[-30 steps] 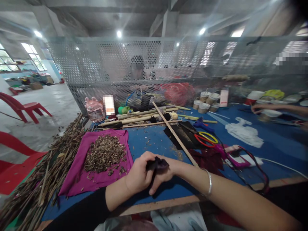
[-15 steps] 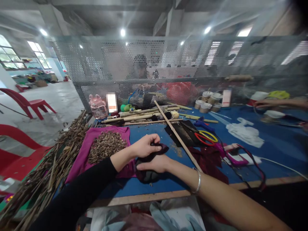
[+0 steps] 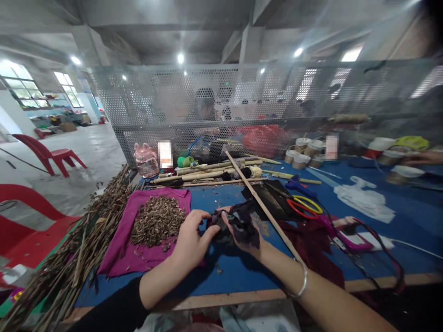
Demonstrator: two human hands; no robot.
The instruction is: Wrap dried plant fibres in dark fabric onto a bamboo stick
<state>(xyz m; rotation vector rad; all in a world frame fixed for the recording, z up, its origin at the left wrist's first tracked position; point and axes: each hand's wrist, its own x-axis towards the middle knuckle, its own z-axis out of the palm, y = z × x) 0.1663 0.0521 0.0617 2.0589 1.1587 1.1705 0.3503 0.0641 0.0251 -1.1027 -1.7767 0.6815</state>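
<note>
A crumpled dark cloth (image 3: pixel 245 226) with greyish patches is bunched between my hands above the blue tabletop (image 3: pixel 238 276). My left hand (image 3: pixel 193 235) pinches its left edge between thumb and fingers. The cloth drapes over my right hand (image 3: pixel 252 249), covering most of the fingers; part of that hand's skin shows below and left of the folds, and it supports the cloth. To the left lies a magenta cloth (image 3: pixel 116 253) with a heap of dried brown plant bits (image 3: pixel 157 221) on it.
A bundle of dry stalks (image 3: pixel 81 253) lies along the left edge. A long bamboo stick (image 3: pixel 265 207) slants close by my right forearm. Red-and-yellow-handled scissors (image 3: pixel 304 205), a purple glue gun (image 3: pixel 356 240) and a white plastic bag (image 3: pixel 363 198) are at right. A person's hand (image 3: pixel 424 158) shows far right.
My hands have moved apart and the cloth has been spread more, now lying over my right hand. My left hand has shifted left and lower. The view has tilted slightly.
</note>
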